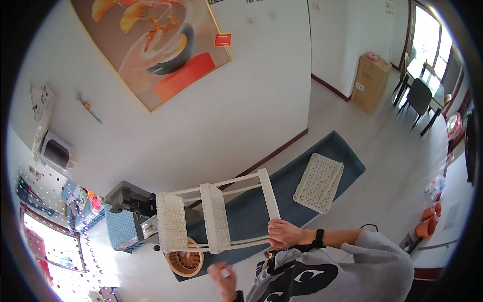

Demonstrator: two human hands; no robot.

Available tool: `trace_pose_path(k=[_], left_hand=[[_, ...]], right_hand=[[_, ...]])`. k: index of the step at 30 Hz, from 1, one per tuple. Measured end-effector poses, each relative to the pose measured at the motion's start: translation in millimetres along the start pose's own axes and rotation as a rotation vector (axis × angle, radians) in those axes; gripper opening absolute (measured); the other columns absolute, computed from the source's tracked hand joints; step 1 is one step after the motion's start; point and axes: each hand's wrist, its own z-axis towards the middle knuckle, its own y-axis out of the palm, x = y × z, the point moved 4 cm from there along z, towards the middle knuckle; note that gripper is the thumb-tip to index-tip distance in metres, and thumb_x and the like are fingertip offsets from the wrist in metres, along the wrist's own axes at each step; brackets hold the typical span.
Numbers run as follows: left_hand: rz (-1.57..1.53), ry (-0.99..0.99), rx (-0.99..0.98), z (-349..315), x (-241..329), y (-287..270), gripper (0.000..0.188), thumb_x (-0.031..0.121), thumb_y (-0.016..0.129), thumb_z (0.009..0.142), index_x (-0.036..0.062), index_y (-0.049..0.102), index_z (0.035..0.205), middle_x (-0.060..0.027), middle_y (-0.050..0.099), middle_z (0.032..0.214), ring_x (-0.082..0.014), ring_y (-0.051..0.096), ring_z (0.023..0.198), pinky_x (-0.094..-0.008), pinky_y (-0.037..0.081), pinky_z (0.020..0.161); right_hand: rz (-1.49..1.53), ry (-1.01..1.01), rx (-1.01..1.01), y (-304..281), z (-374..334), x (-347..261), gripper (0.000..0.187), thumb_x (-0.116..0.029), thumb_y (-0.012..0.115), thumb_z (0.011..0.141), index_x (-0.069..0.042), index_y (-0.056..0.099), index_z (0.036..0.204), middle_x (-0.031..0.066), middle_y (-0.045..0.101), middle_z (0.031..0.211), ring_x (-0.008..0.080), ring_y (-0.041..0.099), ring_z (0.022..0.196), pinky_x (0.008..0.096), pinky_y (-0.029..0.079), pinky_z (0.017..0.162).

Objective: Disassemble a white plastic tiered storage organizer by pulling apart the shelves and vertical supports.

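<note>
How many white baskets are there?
3. One basket is at the left end of the white rack, another basket is near its middle, and the third basket lies loose to the right of the rack. Others could be hidden.

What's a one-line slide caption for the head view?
Right hand gripping a white rack, left hand apart from it, white tray on the blue surface.

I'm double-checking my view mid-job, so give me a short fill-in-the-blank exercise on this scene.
1. The right hand grips the long white plastic-looking rack, which is fitted with ____ white perforated baskets.
2. The rectangular white perforated tray lies on the long flat surface, which is coloured dark ____.
3. In the picture, the round tan wicker basket is to the ____ of the tray.

Missing words: two; blue; left.
</note>
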Motion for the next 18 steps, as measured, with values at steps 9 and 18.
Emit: trace_pose_path(k=[9, 18], left_hand=[[0.154, 0.281, -0.707, 88, 157, 96, 0.06, 0.035, 0.076, 0.088, 0.0015, 0.055, 0.133, -0.0151, 0.067, 0.109, -0.0326, 0.064, 0.107, -0.0447, 0.046, 0.09], [0.073, 0.468, -1.075, 33, 149, 160, 0.035, 0.033, 0.069, 0.094, 0.0025, 0.062, 0.111, -0.0185, 0.066, 0.086, -0.0416, 0.064, 0.08, -0.0509, 0.05, 0.069]], right_hand=[[0.213, 0.208, 0.338, 7, -31, 10, 0.044, -0.009, 0.066, 0.086, -0.002, 0.053, 0.127, 0.0184, 0.055, 0.125, 0.0392, 0.05, 0.127, 0.0503, 0.037, 0.111], [0.392, 0.837, 0.394, 5, -66, 61, 0.092, -0.011, 0.073, 0.083, 0.001, 0.017, 0.156, 0.0296, 0.021, 0.157, 0.0499, 0.025, 0.145, 0.0498, 0.025, 0.121]])
